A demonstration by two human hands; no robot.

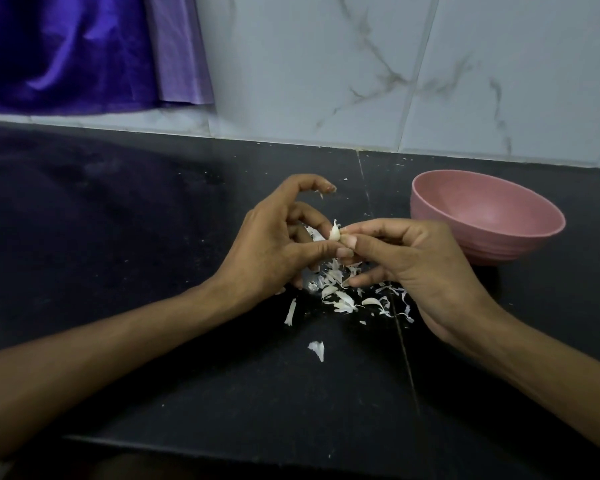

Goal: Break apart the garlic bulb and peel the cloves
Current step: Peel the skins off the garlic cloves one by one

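Both hands (267,244) (406,258) pinched one garlic clove (334,233); light, firm, probably slippery, its papery skin best picked at the tip.

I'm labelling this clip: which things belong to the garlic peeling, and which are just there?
Part of the job: small white garlic clove, pinched by left hand and right hand; papery white garlic skins; round pink plastic bowl.

Just there: purple satin cloth; black stone counter; marbled white wall tiles.
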